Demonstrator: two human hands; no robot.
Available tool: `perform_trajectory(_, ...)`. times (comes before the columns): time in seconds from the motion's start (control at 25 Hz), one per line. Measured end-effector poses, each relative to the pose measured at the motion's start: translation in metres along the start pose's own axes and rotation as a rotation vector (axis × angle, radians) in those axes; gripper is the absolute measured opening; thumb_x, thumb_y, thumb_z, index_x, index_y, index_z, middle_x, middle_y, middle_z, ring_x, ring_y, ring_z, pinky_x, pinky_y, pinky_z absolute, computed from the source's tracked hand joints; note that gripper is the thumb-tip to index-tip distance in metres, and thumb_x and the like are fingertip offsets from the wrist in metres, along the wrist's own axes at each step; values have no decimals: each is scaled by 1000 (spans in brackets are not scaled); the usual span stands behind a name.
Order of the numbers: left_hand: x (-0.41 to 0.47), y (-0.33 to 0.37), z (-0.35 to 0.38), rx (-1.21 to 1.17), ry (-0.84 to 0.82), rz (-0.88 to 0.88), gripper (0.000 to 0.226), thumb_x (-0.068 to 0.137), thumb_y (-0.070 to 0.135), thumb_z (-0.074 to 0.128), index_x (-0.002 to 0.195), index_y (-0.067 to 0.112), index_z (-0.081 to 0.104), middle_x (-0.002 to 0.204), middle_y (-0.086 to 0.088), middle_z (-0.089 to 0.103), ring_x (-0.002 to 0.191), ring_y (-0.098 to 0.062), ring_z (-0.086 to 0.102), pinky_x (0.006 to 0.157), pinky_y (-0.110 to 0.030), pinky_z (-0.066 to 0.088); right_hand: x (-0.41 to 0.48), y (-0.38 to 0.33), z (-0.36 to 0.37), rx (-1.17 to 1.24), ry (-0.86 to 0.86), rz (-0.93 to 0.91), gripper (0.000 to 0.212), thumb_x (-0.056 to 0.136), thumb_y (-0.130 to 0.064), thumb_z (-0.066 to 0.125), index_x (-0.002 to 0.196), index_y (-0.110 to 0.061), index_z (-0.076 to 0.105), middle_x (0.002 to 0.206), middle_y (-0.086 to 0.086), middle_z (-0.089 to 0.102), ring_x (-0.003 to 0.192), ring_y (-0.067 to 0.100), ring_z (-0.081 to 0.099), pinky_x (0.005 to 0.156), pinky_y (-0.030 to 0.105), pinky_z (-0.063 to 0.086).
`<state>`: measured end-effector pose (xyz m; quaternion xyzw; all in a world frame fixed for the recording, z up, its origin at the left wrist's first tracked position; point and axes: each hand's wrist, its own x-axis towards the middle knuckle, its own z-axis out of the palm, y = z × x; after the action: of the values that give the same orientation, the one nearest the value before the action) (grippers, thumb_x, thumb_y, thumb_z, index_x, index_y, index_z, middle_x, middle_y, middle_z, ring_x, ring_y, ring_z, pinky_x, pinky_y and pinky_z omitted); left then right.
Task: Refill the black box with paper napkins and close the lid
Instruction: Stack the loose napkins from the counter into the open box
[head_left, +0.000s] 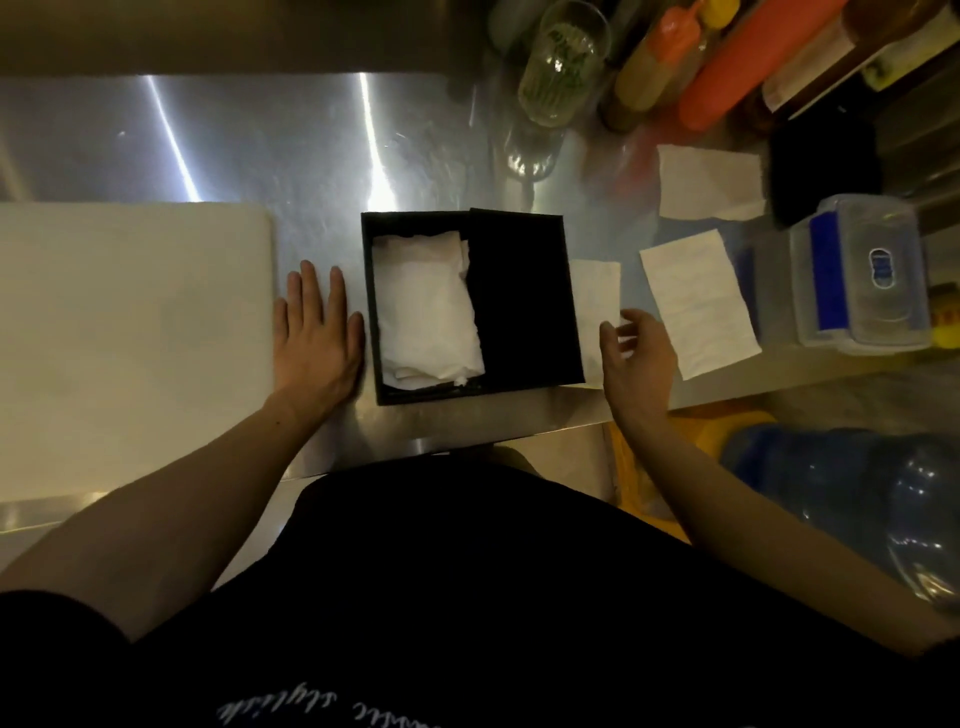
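The black box (370, 291) sits on the steel counter in front of me. White paper napkins (426, 306) fill its left half. Its black lid (522, 299) lies over the right half, leaving the left side uncovered. My left hand (317, 338) rests flat on the counter, fingers spread, against the box's left wall. My right hand (636, 358) hovers just right of the lid, fingers loosely curled and holding nothing, above a loose napkin (597, 306) beside the box. Two more napkins (696, 301) (709, 182) lie farther right.
A white cutting board (130, 332) lies to the left. At the back right stand a glass jar (563, 62), sauce bottles (660, 57) and an orange bottle (748, 62). A clear plastic container (862, 270) with a blue-edged lid sits at the right. The counter edge runs just below the box.
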<state>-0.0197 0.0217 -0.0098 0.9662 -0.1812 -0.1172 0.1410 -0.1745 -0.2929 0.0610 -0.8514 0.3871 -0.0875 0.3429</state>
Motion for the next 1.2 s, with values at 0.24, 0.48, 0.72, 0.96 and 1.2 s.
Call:
perform_trajectory(0.24,-24,9,8,76,-29,-10,69,101,37,36,157,12,3,161,-25,2,149,-41,1,119,-54,9,22,18,2,-67,-95,100,38,94,-46,56,118,-17,57,110,4,62,99,18,58,81,30,45)
perform_trajectory(0.48,-32,21,-1,85,-94,-28,107,78,28,76,155,4,6,159,-32,3,146,-49,4,114,-62,15,40,24,16,-202,-173,9,47,88,-61,54,116,-23,52,115,3,52,100,22,57,84,42,52)
perform_trajectory(0.72,-31,18,-1,68,-79,-43,109,76,23,79,156,6,7,159,-30,4,146,-50,6,112,-63,18,53,42,2,-304,-208,-224,41,93,-46,57,123,-18,60,123,9,57,112,29,53,87,43,49)
perform_trajectory(0.96,-31,21,1,63,-96,-66,112,75,26,81,156,8,5,160,-29,2,147,-48,3,114,-63,14,50,47,2,-228,-135,-153,39,92,-46,59,117,-16,63,119,10,58,110,28,53,93,45,48)
perform_trajectory(1.2,-29,23,-1,63,-119,-79,110,77,27,79,156,9,4,160,-29,1,147,-48,2,114,-61,14,48,43,4,-256,-140,-165,27,96,-38,53,105,-15,66,104,11,61,98,31,55,81,46,49)
